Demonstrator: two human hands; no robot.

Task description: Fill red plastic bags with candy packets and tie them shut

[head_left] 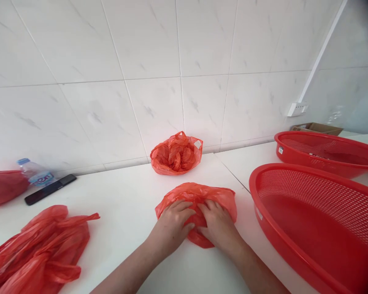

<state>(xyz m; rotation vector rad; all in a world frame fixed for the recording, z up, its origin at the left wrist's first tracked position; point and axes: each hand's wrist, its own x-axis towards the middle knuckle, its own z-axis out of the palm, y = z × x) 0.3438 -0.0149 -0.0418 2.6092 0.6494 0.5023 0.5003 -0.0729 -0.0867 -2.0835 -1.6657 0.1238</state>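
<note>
A thin red plastic bag [199,190] lies loosely spread on the white table in front of me. My left hand [174,222] rests on its left part, fingers spread and slightly bent, the thumb held away from them. On the right part of the same bag is my right hand [216,222], its fingers likewise apart and pressing down into the crumpled film. Both sets of fingertips touch the plastic, and some are partly hidden in its folds. Just beyond, near the wall, sits another red bag [176,155] with bunched-up red plastic inside it.
Several crumpled red bags [46,253] lie at front left. Behind them are a black phone [50,189], a plastic bottle [38,174] and a red bundle [6,188]. A large red basket [263,212] stands close on my right, with a second basket [294,143] and a cardboard box [319,128] behind.
</note>
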